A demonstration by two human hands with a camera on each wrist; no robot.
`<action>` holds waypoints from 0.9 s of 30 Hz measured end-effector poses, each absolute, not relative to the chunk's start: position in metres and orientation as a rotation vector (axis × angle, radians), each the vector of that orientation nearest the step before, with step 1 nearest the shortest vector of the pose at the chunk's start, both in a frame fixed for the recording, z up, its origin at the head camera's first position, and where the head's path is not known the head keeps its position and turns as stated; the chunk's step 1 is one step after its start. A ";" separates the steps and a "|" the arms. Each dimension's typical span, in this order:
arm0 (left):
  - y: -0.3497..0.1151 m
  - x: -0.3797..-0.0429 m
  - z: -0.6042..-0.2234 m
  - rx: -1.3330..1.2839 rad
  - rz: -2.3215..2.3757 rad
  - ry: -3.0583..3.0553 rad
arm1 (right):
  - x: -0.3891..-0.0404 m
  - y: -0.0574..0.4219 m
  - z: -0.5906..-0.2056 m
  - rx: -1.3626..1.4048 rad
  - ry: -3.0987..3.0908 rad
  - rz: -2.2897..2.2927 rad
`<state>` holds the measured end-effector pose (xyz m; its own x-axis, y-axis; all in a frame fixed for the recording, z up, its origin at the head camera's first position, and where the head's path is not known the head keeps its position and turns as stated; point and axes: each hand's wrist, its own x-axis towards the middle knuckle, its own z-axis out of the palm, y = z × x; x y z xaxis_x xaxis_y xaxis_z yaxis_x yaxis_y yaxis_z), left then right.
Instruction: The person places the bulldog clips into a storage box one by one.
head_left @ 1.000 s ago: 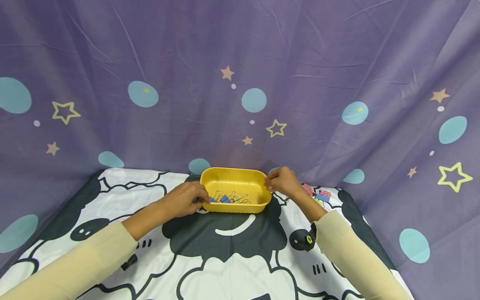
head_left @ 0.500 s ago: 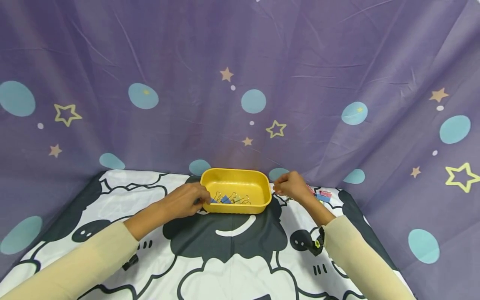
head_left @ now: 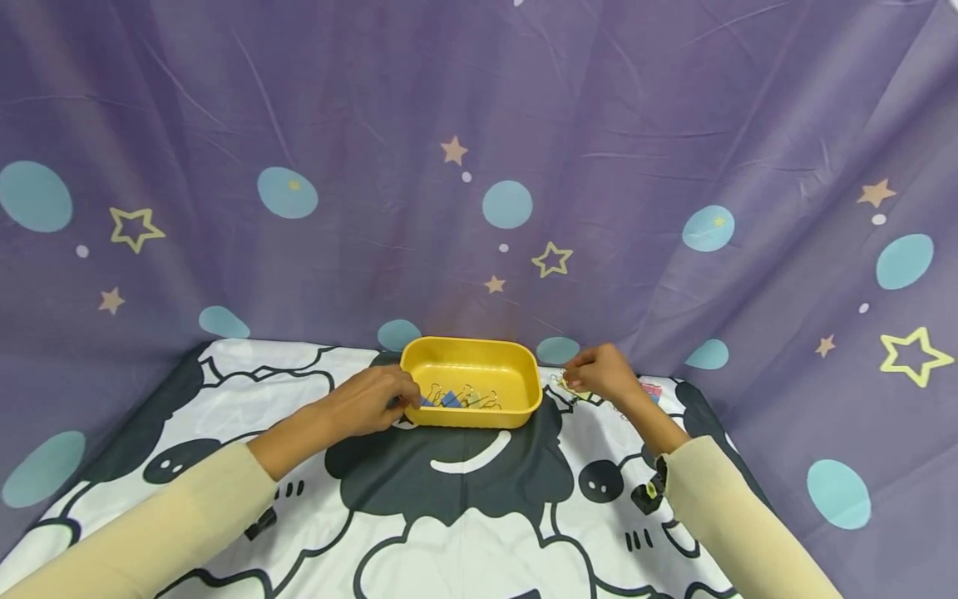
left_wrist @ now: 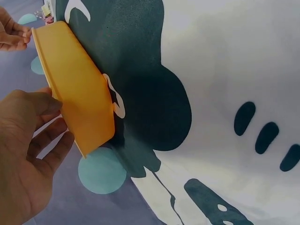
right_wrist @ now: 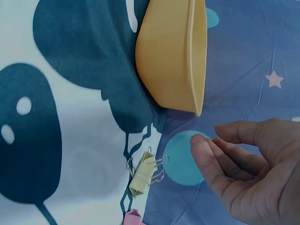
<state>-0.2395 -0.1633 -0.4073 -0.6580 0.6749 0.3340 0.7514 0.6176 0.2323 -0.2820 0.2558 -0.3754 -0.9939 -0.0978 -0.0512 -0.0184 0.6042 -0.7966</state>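
Note:
A yellow tray [head_left: 470,349] stands at the back of the cloth. Inside it lie several binder clips, among them a blue binder clip [head_left: 451,399], their wire handles upward. My left hand [head_left: 374,398] pinches the tray's left front corner at the rim; the left wrist view shows this hand [left_wrist: 33,140] with its fingertips against that rim. Right of the tray hovers my right hand [head_left: 604,373]. In the right wrist view this hand [right_wrist: 248,168] has bent fingers apart from the thumb and nothing between them. Near its fingertips lies a pale yellow binder clip [right_wrist: 143,174].
Beyond the right hand lie pink and blue binder clips [head_left: 651,389], partly hidden by the wrist; a pink clip [right_wrist: 133,217] shows in the right wrist view. A purple curtain [head_left: 359,166] hangs right behind the tray. A cloth with black and white sheep [head_left: 464,549] covers the table.
My right hand has moved from the tray's right rim rightward to the loose binder clips. The left hand and the tray have stayed in place.

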 end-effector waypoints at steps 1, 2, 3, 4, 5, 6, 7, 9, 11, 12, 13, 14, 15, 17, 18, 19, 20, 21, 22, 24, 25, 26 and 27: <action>-0.164 -0.241 -0.409 -1.188 -0.546 -2.617 | -0.282 0.258 -0.375 -0.095 2.741 -1.341; -0.165 -0.243 -0.411 -1.200 -0.565 -2.607 | -0.281 0.260 -0.375 -0.095 2.750 -1.328; -0.167 -0.245 -0.412 -1.213 -0.585 -2.595 | -0.281 0.262 -0.375 -0.089 2.754 -1.318; -0.171 -0.253 -0.421 -1.249 -0.621 -2.559 | -0.281 0.264 -0.375 -0.093 2.753 -1.315; -0.172 -0.255 -0.423 -1.262 -0.633 -2.545 | -0.281 0.265 -0.374 -0.089 2.751 -1.317; -0.173 -0.256 -0.424 -1.269 -0.642 -2.537 | -0.281 0.267 -0.374 -0.085 2.748 -1.316; -0.173 -0.257 -0.424 -1.275 -0.643 -2.532 | -0.280 0.269 -0.374 -0.082 2.742 -1.321; -0.173 -0.255 -0.423 -1.263 -0.645 -2.549 | -0.280 0.272 -0.375 -0.063 2.731 -1.334; -0.168 -0.246 -0.413 -1.213 -0.611 -2.602 | -0.280 0.274 -0.375 -0.059 2.724 -1.341; -0.167 -0.244 -0.411 -1.194 -0.602 -2.625 | -0.280 0.276 -0.375 -0.059 2.728 -1.334; -0.166 -0.242 -0.408 -1.185 -0.589 -2.637 | -0.280 0.277 -0.375 -0.053 2.729 -1.336; -0.164 -0.240 -0.406 -1.167 -0.577 -2.657 | -0.280 0.278 -0.375 -0.047 2.726 -1.342; -0.163 -0.239 -0.405 -1.155 -0.564 -2.672 | -0.279 0.279 -0.374 -0.046 2.722 -1.347; -0.163 -0.238 -0.404 -1.148 -0.548 -2.680 | -0.279 0.281 -0.374 -0.038 2.717 -1.358; -0.162 -0.238 -0.404 -1.144 -0.544 -2.684 | -0.278 0.282 -0.373 -0.040 2.715 -1.360; -0.162 -0.239 -0.404 -1.149 -0.541 -2.680 | -0.278 0.283 -0.373 -0.039 2.711 -1.366; -0.163 -0.240 -0.405 -1.146 -0.544 -2.682 | -0.278 0.284 -0.373 -0.033 2.705 -1.376; -0.163 -0.240 -0.406 -1.148 -0.547 -2.680 | -0.278 0.285 -0.373 -0.027 2.704 -1.379; -0.163 -0.240 -0.407 -1.149 -0.551 -2.679 | -0.278 0.286 -0.373 -0.022 2.703 -1.382; -0.163 -0.241 -0.408 -1.148 -0.557 -2.678 | -0.278 0.287 -0.373 -0.010 2.698 -1.390; -0.163 -0.241 -0.408 -1.149 -0.560 -2.678 | -0.278 0.288 -0.373 0.001 2.692 -1.400; -0.164 -0.241 -0.408 -1.146 -0.564 -2.681 | -0.278 0.288 -0.374 0.012 2.686 -1.410; -0.164 -0.241 -0.408 -1.145 -0.567 -2.683 | -0.277 0.289 -0.374 0.012 2.689 -1.405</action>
<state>-0.2406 -0.1635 -0.4077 -0.6907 0.6585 0.2989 0.7231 0.6329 0.2766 -0.2775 0.2892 -0.3739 -0.9942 -0.0428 -0.0991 0.0569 0.5723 -0.8181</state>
